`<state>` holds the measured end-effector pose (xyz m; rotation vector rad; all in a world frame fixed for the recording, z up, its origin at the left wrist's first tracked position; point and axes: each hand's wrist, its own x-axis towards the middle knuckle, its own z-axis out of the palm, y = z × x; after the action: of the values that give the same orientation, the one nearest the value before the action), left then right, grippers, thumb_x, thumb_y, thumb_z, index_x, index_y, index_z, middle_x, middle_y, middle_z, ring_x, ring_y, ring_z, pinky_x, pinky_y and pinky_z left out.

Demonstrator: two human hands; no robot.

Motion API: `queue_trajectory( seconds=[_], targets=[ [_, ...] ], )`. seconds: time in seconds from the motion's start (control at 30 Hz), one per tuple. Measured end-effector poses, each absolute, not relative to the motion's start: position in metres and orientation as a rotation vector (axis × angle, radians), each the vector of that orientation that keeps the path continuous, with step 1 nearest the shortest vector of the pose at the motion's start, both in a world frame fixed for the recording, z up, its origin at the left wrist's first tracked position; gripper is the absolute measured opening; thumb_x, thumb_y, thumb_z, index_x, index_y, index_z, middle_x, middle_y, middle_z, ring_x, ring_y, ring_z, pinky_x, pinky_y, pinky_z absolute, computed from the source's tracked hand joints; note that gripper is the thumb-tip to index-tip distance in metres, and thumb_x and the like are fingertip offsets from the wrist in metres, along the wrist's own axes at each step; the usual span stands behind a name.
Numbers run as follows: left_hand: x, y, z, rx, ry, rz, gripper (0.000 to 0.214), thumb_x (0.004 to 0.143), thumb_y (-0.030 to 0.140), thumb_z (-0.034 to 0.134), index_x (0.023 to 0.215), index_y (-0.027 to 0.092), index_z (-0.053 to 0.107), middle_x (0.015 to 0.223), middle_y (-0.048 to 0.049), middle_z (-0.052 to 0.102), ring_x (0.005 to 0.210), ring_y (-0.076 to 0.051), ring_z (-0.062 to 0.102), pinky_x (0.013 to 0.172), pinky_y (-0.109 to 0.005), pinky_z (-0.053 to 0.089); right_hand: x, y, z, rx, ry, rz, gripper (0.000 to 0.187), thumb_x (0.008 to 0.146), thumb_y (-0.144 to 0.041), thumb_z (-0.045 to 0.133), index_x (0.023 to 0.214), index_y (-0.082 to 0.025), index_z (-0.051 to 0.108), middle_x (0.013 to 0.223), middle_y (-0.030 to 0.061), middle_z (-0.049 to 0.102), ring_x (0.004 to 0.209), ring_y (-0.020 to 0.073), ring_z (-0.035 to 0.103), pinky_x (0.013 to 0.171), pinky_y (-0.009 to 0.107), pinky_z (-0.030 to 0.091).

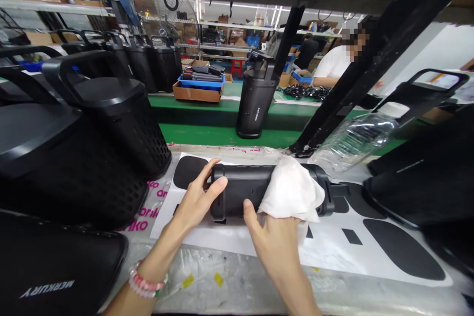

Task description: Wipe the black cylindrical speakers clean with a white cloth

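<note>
A black speaker-like device (240, 192) lies on its side at the middle of the bench, its handle end to the right, on a white sheet (329, 254) marked with black rounded shapes and small black rectangles. The left hand (198, 197) grasps the left end of this device, thumb on the near face and fingers reaching over the far edge. The right hand (277, 239) holds a white cloth (291, 190) against the device's right half; the cloth covers the fingers, so their exact curl is hidden, while the thumb is out to the left, over the device's near side. Beaded bracelets (147, 281) circle the left wrist.

At the left, several similar black units (111, 118) with loop handles stand close together, and 1 more, lettered MERKURY (52, 264), lies at the near left corner. A clear plastic bottle (357, 140) with a white cap leans at the right, behind the sheet, near another dark unit (425, 168). Beyond the bench, 1 upright device (257, 103) stands on a green surface (200, 132), and farther back a blue tray (203, 83) of dark parts sits in a cardboard box. A co-worker in a white top (329, 65) is behind the slanted black post (342, 94)
</note>
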<state>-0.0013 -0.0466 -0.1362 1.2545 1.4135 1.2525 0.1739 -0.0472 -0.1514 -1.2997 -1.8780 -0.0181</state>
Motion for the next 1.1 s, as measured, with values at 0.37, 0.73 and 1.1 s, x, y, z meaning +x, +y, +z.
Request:
queue_trajectory(
  seconds=[0.37, 0.73, 1.1],
  targets=[
    [-0.001, -0.046, -0.136, 1.289, 1.45, 1.252, 0.066, 0.085, 0.055, 0.055, 0.139, 0.02, 0.046, 0.128, -0.0075, 0.062, 0.115, -0.027, 0.06, 0.092, -0.032, 0.05, 0.186, -0.041, -0.155, -1.262, -1.826, -0.052, 0.042, 0.096, -0.038, 0.04, 0.129, -0.016, 0.055, 0.13, 0.0172, 0.058, 0.136, 0.0349, 0.037, 0.11, 0.063, 0.021],
    [-0.002, -0.044, -0.141, 1.332, 1.429, 1.263, 0.069, 0.083, 0.057, 0.056, 0.14, 0.019, 0.044, 0.128, -0.009, 0.064, 0.121, -0.029, 0.057, 0.095, -0.034, 0.049, 0.155, -0.06, -0.158, -1.076, -2.101, -0.28, 0.048, 0.093, -0.023, 0.045, 0.141, -0.019, 0.046, 0.137, 0.0086, 0.057, 0.136, 0.0275, 0.041, 0.111, 0.047, 0.036],
    [-0.002, -0.046, -0.142, 1.352, 1.458, 1.251, 0.066, 0.086, 0.058, 0.051, 0.141, 0.022, 0.043, 0.137, -0.0086, 0.055, 0.131, -0.03, 0.047, 0.107, -0.038, 0.038, 0.254, -0.045, -0.157, -1.35, -1.547, -0.043, 0.052, 0.099, -0.044, 0.037, 0.135, -0.011, 0.053, 0.136, 0.0202, 0.054, 0.138, 0.0316, 0.036, 0.114, 0.057, 0.023]
  ],
)
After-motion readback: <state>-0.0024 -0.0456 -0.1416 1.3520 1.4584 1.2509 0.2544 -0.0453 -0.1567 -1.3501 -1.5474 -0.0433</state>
